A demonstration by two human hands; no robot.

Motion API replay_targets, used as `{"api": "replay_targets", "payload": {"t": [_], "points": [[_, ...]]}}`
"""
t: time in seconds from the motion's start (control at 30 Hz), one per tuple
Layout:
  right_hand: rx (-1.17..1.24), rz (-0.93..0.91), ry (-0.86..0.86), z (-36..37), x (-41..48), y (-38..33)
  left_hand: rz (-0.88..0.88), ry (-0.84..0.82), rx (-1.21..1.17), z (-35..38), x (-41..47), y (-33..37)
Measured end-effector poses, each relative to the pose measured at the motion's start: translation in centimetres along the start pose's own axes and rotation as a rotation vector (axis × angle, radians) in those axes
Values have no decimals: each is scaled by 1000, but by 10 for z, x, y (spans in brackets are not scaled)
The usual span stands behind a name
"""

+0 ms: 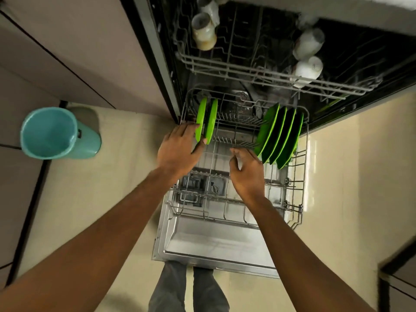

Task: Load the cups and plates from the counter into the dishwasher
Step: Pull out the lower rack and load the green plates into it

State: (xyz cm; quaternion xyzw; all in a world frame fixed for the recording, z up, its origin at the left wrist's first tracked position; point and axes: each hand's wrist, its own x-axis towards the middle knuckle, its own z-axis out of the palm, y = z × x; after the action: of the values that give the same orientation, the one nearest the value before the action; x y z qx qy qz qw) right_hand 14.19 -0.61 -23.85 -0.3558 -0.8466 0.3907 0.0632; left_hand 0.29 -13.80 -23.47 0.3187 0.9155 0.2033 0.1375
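green plates (279, 136) upright in lower rack (301, 176)

One camera here, worn on the head, tipped steeply down, nearly straight at the floor (112, 188). It stands right over the near edge of the open dishwasher door (213, 246), with the wearer's legs (186, 289) at the bottom edge. The left forearm (101, 233) and right forearm (304, 255) sweep in from the lower corners, very close. Frame centre falls on the lower rack (218, 154), about where the left hand (177, 152) meets a green plate (201, 118). The upper rack (225, 66) sits toward the top. Wide lens, straight lines bowing at the edges.
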Motion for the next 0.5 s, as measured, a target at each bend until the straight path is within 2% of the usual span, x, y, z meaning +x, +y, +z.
{"api": "replay_targets", "payload": {"t": [0.27, 0.5], "points": [[-64, -110, -76, -43, -28, -60, -46, 92, -63, -76, -60, 46], [-95, -249, -135, -64, -56, -132, -146, 125, -75, -140, -113, 58]]}}
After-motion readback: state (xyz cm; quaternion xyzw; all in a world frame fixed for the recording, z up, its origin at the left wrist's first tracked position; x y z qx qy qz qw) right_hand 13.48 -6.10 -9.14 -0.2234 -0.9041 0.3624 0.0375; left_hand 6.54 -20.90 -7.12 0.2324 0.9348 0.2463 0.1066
